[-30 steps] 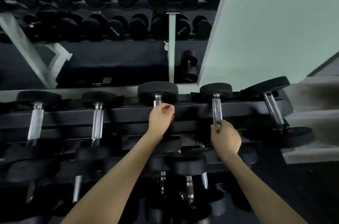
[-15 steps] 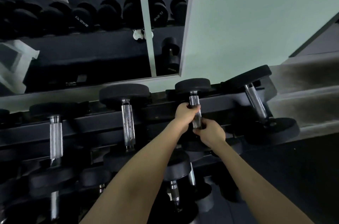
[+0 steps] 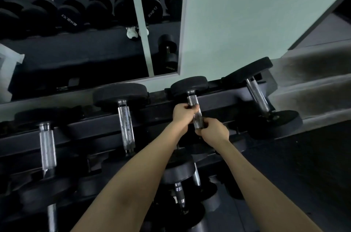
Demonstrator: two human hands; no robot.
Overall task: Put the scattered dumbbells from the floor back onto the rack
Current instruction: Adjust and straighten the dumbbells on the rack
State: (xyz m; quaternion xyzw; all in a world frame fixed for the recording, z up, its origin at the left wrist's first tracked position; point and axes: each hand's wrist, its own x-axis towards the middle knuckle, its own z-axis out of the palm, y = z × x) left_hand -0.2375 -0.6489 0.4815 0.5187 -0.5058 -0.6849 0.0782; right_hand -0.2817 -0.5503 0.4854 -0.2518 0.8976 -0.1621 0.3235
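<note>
A black dumbbell point(image 3: 190, 85) with a chrome handle lies on the top tier of the dark rack point(image 3: 157, 116), its far head toward the wall. My left hand point(image 3: 182, 113) is closed around the upper part of its handle. My right hand point(image 3: 213, 133) is closed around the lower end of the same handle; the near head is hidden behind my hands. A dumbbell point(image 3: 123, 97) rests to its left, another point(image 3: 46, 144) farther left, and a tilted one point(image 3: 260, 95) to its right at the rack's end.
Lower tiers hold several more dumbbells point(image 3: 179, 176). A wall mirror point(image 3: 91, 23) behind the rack reflects other racks and one dumbbell on the floor. A pale wall point(image 3: 256, 13) stands at right, with dark floor point(image 3: 303, 165) beside the rack's end.
My left hand left the handle of the dumbbell on the left and joined my right hand on the neighbouring dumbbell's handle. The view shifted right and downward.
</note>
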